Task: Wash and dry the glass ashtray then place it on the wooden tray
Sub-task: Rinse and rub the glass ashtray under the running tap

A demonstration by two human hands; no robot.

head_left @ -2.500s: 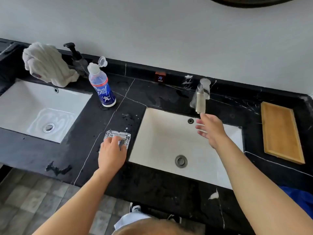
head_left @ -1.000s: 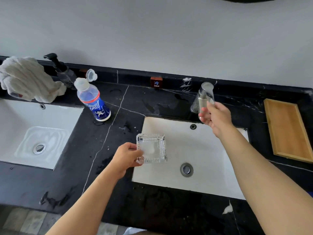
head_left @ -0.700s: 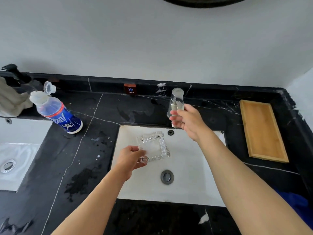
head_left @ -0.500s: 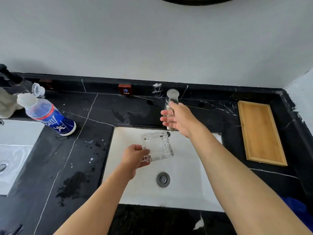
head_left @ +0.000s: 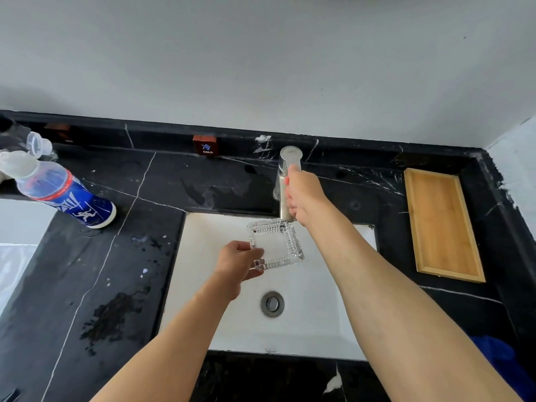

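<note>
Over the sink (head_left: 203,285), left hand (head_left: 237,264) grips the glass ashtray (head_left: 275,245); right hand (head_left: 304,195) clasps the faucet (head_left: 285,175).

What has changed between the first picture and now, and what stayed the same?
The left hand lifted the square clear glass ashtray off the black marble counter and holds it over the white basin, under the metal faucet. The right hand rose and gripped the faucet. The wooden tray remains bare.
</note>
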